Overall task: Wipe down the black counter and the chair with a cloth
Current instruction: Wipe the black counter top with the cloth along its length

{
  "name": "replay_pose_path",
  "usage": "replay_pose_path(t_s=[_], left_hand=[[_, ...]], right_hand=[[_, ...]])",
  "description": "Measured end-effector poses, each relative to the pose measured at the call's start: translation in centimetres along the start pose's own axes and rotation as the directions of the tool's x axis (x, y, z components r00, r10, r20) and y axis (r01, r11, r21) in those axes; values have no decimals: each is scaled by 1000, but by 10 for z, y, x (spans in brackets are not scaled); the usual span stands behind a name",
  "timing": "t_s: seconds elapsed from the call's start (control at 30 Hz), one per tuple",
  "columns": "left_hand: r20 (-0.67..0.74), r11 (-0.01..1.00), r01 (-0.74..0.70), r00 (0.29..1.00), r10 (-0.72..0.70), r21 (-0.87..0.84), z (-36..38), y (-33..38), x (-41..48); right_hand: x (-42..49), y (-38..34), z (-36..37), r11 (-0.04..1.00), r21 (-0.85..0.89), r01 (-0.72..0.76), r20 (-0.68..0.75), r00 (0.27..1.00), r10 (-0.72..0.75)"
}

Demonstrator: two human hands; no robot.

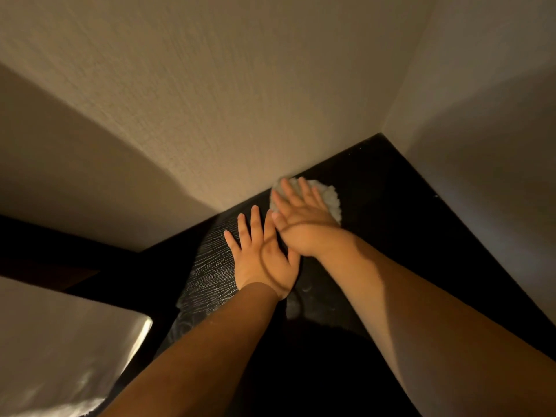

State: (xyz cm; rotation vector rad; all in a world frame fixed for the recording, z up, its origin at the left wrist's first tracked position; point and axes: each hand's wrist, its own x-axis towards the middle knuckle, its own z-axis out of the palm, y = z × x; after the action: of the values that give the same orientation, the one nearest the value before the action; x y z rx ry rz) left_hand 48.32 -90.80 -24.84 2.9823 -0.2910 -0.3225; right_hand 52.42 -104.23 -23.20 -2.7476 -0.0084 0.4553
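The black counter with a wood-grain surface runs along a beige wall into a corner. A white fluffy cloth lies on the counter close to the wall. My right hand lies flat on the cloth with straight, spread fingers pressing it down. My left hand rests flat on the bare counter just left of the right hand, fingers spread, its thumb side partly under the right wrist. The chair is not in view.
Textured beige walls meet at a corner at the counter's far right end. A pale, shiny surface sits low at the left, below the counter. The foreground under my arms is dark.
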Motion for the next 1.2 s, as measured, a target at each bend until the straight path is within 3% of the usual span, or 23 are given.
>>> replay_pose_path(t_s=[0.13, 0.27, 0.4, 0.53, 0.63, 0.7, 0.83, 0.93, 1.07, 1.2], left_hand=[[-6, 1000, 9, 1000, -9, 14, 1, 1, 0], [-11, 1000, 6, 1000, -6, 19, 2, 1, 0], [-10, 1000, 1, 1000, -1, 28, 3, 0, 0], [-10, 1000, -1, 1000, 1, 23, 3, -1, 0], [-13, 1000, 11, 1000, -11, 26, 2, 0, 0], [-7, 1000, 18, 1000, -18, 26, 1, 1, 1], [-17, 1000, 23, 1000, -23, -6, 1, -1, 1], [-31, 998, 31, 999, -33, -49, 1, -1, 2], [-26, 997, 37, 999, -38, -61, 1, 0, 3], [-27, 997, 39, 999, -41, -63, 1, 0, 2]], right_hand=[[0, 27, -8, 992, -25, 121, -17, 992, -122], [0, 90, -27, 997, -77, -26, -81, 997, 19], [-4, 74, -23, 993, -76, -86, -125, 989, 76], [-12, 38, -5, 993, -113, 29, -67, 997, -37], [-8, 66, -11, 983, -148, 109, -55, 991, -118], [2, 99, -22, 986, -167, 8, -125, 992, -29], [11, 118, -40, 948, -99, -302, -163, 945, 284], [3, 84, -27, 968, -33, -247, -208, 949, 235], [-7, 78, -18, 988, -119, -96, -139, 987, 79], [9, 123, -45, 972, -138, -191, -130, 976, 173]])
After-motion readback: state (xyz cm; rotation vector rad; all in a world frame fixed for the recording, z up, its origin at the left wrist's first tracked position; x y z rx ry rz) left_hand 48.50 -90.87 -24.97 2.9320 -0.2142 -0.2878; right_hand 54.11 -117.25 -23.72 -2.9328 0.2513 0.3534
